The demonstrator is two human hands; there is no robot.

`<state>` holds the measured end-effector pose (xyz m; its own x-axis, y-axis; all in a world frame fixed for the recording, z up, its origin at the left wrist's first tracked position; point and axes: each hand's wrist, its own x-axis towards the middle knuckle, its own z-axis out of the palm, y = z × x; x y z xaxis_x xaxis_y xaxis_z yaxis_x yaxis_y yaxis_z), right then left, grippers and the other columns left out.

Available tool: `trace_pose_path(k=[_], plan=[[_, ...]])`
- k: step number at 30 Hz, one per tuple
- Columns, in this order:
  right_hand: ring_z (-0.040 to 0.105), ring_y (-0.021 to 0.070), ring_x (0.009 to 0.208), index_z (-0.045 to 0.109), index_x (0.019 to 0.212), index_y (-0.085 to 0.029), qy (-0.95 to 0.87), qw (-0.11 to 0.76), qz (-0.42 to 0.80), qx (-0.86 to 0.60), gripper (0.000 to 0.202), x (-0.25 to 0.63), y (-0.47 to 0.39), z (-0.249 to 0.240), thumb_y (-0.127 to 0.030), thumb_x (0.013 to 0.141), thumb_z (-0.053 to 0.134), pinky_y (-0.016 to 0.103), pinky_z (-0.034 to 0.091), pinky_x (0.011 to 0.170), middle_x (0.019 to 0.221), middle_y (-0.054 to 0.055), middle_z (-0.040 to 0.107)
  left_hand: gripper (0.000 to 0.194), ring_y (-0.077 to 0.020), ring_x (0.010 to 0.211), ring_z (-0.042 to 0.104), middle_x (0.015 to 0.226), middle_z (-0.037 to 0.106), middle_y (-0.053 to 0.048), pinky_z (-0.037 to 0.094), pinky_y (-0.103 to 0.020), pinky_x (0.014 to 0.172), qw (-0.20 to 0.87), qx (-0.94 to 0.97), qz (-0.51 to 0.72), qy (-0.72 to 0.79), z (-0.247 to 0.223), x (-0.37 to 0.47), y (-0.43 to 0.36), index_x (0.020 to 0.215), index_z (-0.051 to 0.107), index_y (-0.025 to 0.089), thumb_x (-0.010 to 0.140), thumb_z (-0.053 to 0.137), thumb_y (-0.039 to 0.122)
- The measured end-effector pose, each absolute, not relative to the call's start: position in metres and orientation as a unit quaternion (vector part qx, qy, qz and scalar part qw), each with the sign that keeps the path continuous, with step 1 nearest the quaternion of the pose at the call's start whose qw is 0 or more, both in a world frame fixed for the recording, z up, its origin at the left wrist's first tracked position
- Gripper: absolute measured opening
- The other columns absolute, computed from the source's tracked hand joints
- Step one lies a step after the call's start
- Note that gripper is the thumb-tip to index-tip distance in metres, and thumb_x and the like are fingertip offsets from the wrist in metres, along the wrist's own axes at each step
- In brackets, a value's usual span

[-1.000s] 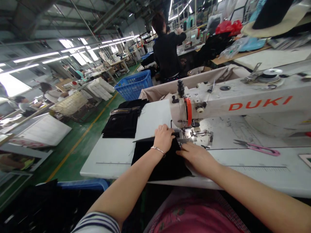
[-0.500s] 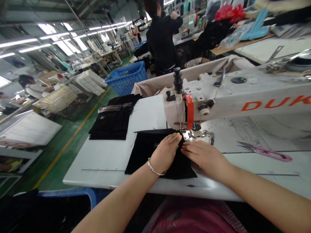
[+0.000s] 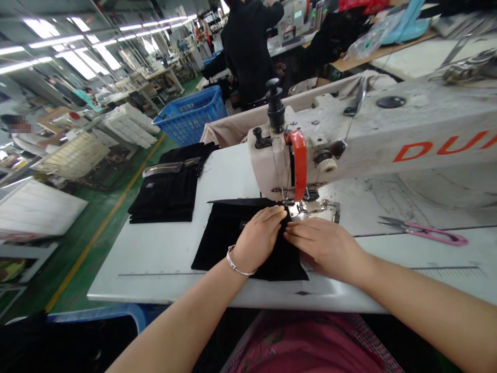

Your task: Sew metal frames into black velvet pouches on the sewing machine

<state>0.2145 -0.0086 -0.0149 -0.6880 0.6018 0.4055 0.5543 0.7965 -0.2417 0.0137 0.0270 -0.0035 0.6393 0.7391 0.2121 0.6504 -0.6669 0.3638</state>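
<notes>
A piece of black fabric (image 3: 221,233) with a small label lies on the white sewing table (image 3: 135,254), its far right corner at the needle area of the sewing machine (image 3: 267,166). My left hand (image 3: 258,235), a silver bangle on its wrist, presses on the cloth with fingers together, the tips close to the needle area. At the cloth's right edge, my right hand (image 3: 326,246) holds it with fingers together; the thumb is hidden. Pink-handled thread snips (image 3: 435,234) lie to the right, under the machine arm.
Stacked black pieces (image 3: 166,199), the top one with a zipper, sit on the table's left. Behind them are a blue basket (image 3: 190,116) and a beige cloth-lined bin (image 3: 229,127). A blue container (image 3: 140,313) stands below the front edge. A co-worker (image 3: 248,52) stands beyond.
The camera view has shifted, so the machine and table appear slightly left and higher. Both hands stay on the fabric near the needle, with little movement against it.
</notes>
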Motion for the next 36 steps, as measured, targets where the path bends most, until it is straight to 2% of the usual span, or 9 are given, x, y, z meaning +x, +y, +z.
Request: trace_pose_path(k=[14,20,22,24,26,29,31,34,36], plan=[[0.060,0.0243,0.108,0.062,0.118,-0.012,-0.915,0.219,0.041,-0.336,0.036,0.218,-0.010,-0.018,-0.008,0.086,0.046,0.039,0.051,0.093,0.115,0.011,0.066,0.032,-0.0199,0.123,0.050,0.128,0.057,-0.010,0.039,-0.038,0.111,0.124,0.897,0.169,0.390,0.001,0.019,0.028,0.123,0.054,0.012,0.093,0.043,0.010],[0.060,0.0246,0.108,0.063,0.117,-0.012,-0.914,0.213,0.055,-0.342,0.034,0.213,-0.010,-0.017,-0.009,0.086,0.048,0.041,0.052,0.092,0.114,0.011,0.066,0.034,-0.0206,0.130,0.045,0.135,0.053,-0.010,0.036,-0.042,0.113,0.170,0.898,0.155,0.375,0.007,0.011,0.029,0.129,0.050,0.017,0.095,0.044,0.016],[0.058,0.0239,0.113,0.062,0.118,-0.014,-0.917,0.213,0.066,-0.330,0.036,0.218,-0.013,-0.013,-0.009,0.086,0.048,0.044,0.047,0.099,0.119,0.011,0.064,0.045,-0.0230,0.137,0.037,0.144,0.045,-0.012,0.029,-0.046,0.117,0.203,0.901,0.132,0.360,0.013,0.005,0.022,0.136,0.044,0.018,0.094,0.052,0.032],[0.054,0.0224,0.120,0.059,0.124,-0.016,-0.924,0.206,0.082,-0.313,0.043,0.229,-0.017,-0.007,-0.007,0.083,0.048,0.048,0.037,0.109,0.126,0.008,0.062,0.076,-0.0284,0.142,0.027,0.151,0.034,-0.015,0.023,-0.053,0.118,0.228,0.906,0.102,0.341,0.019,0.000,0.006,0.143,0.035,0.017,0.082,0.065,0.052],[0.046,0.0213,0.129,0.053,0.131,-0.019,-0.926,0.185,0.088,-0.319,0.057,0.246,-0.022,0.000,-0.003,0.078,0.046,0.050,0.026,0.115,0.135,0.006,0.056,0.091,-0.0313,0.144,0.022,0.153,0.028,-0.016,0.021,-0.055,0.118,0.233,0.910,0.090,0.332,0.022,-0.005,-0.013,0.146,0.030,0.016,0.074,0.072,0.053],[0.038,0.0234,0.134,0.049,0.135,-0.022,-0.920,0.150,0.069,-0.354,0.064,0.267,-0.021,0.005,0.001,0.075,0.043,0.052,0.028,0.112,0.143,0.005,0.047,0.061,-0.0250,0.141,0.030,0.149,0.038,-0.011,0.027,-0.051,0.118,0.222,0.908,0.131,0.330,0.019,-0.008,-0.039,0.143,0.036,0.017,0.086,0.055,0.021],[0.046,0.0263,0.125,0.054,0.128,-0.023,-0.914,0.142,0.044,-0.377,0.051,0.269,-0.010,0.004,-0.004,0.081,0.046,0.050,0.037,0.103,0.135,0.007,0.054,0.055,-0.0204,0.137,0.038,0.144,0.046,-0.009,0.032,-0.047,0.116,0.221,0.895,0.181,0.342,0.013,-0.009,-0.048,0.140,0.041,0.018,0.086,0.042,0.006],[0.056,0.0276,0.101,0.063,0.105,-0.017,-0.878,0.156,-0.019,-0.451,0.019,0.253,0.013,0.000,-0.020,0.088,0.055,0.043,0.045,0.087,0.105,0.010,0.064,0.047,-0.0187,0.130,0.046,0.137,0.053,-0.007,0.038,-0.041,0.113,0.231,0.859,0.234,0.392,0.007,-0.008,-0.050,0.134,0.049,0.019,0.089,0.042,0.006],[0.055,0.0272,0.092,0.064,0.093,-0.014,-0.854,0.169,-0.056,-0.489,0.014,0.240,0.022,-0.001,-0.026,0.090,0.056,0.040,0.045,0.079,0.092,0.011,0.062,0.036,-0.0176,0.123,0.052,0.129,0.059,-0.005,0.043,-0.036,0.109,0.245,0.826,0.264,0.434,0.006,-0.006,-0.048,0.126,0.055,0.020,0.092,0.045,0.010]])
